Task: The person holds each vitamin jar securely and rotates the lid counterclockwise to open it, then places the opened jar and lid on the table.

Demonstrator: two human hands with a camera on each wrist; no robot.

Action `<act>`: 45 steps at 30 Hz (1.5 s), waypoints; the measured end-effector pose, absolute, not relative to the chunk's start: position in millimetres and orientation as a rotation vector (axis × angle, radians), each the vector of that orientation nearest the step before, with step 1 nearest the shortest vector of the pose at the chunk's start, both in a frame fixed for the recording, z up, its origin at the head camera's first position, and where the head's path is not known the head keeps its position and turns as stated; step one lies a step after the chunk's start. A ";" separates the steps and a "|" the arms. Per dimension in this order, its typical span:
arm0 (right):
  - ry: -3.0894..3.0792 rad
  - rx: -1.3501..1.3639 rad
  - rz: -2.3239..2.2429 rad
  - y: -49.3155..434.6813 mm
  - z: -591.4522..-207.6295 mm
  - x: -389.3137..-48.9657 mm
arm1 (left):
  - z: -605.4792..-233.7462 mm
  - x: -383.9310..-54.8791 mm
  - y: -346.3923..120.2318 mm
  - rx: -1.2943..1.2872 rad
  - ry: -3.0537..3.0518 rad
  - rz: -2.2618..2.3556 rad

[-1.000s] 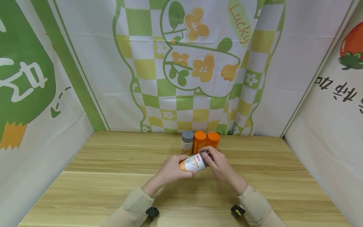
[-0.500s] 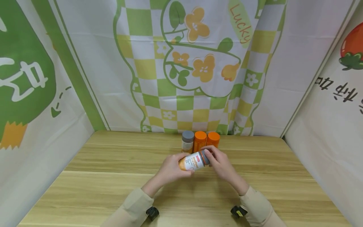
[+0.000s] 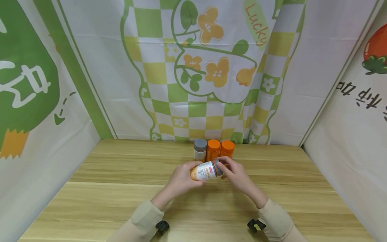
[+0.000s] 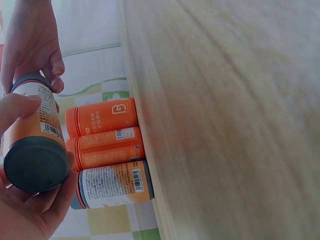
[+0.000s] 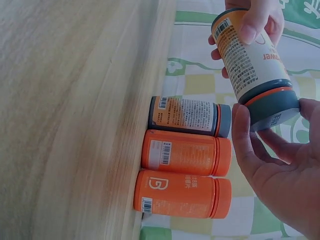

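My left hand (image 3: 182, 178) grips the body of a white-and-orange supplement bottle (image 3: 203, 171), held tilted above the table with its capped end to the right. The fingers of my right hand (image 3: 237, 174) hold its dark grey cap (image 5: 272, 106). An orange ring shows between cap and body in the right wrist view. The bottle's dark base (image 4: 37, 165) faces the left wrist camera. Just behind the hands stand a similar grey-capped bottle (image 3: 200, 149) and two orange bottles, a middle one (image 3: 213, 149) and a right one (image 3: 227, 148), partly hidden by the right hand.
The three standing bottles form a close row near the back edge of the wooden table (image 3: 121, 201). A patterned green-and-white curtain (image 3: 199, 111) hangs behind it. Printed cloth walls flank both sides.
The held bottle has tipped slightly nearer to level and its label has turned a little. My right hand has shifted slightly at the cap. The standing bottles have not moved.
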State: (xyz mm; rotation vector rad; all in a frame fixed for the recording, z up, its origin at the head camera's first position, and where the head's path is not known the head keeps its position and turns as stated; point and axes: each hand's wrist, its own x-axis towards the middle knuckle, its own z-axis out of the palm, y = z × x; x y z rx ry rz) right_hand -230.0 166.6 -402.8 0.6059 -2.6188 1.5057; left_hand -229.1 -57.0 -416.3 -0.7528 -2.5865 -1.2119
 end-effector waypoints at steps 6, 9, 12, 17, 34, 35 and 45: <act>-2.617 0.683 1.488 167.5 -400.7 -226.5 | -415.8 -229.0 -57.5 -0.741 -2.591 -1.281; -2.609 0.710 1.469 168.1 -400.6 -225.0 | -415.8 -229.1 -57.8 -0.737 -2.598 -1.311; -2.588 0.743 1.428 168.5 -400.9 -224.9 | -416.2 -229.8 -58.0 -0.734 -2.604 -1.341; -2.542 0.799 1.384 166.6 -396.5 -221.6 | -416.1 -230.2 -58.2 -0.729 -2.611 -1.380; -2.402 1.000 1.526 172.9 -404.4 -226.3 | -416.3 -232.2 -59.8 -0.772 -2.595 -1.436; -2.394 1.009 1.533 172.8 -404.4 -226.3 | -416.8 -232.6 -59.9 -0.773 -2.593 -1.437; -2.371 1.027 1.543 173.5 -403.6 -225.1 | -416.8 -232.8 -59.5 -0.732 -2.628 -1.516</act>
